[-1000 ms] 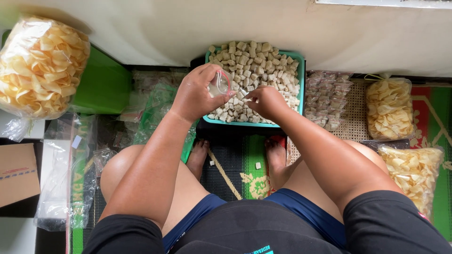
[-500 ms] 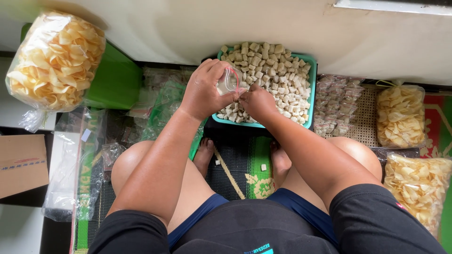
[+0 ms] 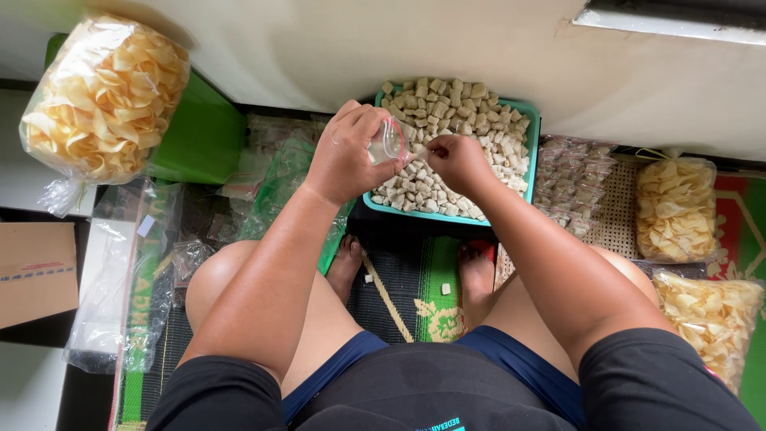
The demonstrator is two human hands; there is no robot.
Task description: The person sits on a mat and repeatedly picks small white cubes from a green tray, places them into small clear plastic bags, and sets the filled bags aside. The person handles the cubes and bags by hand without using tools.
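Small clear plastic bag [image 3: 388, 144] sits pinched in the left hand [image 3: 345, 156], its mouth turned toward the right hand [image 3: 456, 160]; its long axis is too crumpled to tell. The right hand's fingertips are closed together at that mouth. Just beyond both hands lies one teal tray [image 3: 530, 152] heaped with pale cubes [image 3: 447, 100]. Three bags of yellow crackers: one [image 3: 104, 100] far left, two [image 3: 674, 207] right.

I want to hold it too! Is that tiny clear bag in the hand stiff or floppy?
Probably floppy: the small clear bag crumples in the left hand. It looks thin, so likely very light. It may be slippery, since the right hand pinches its mouth.
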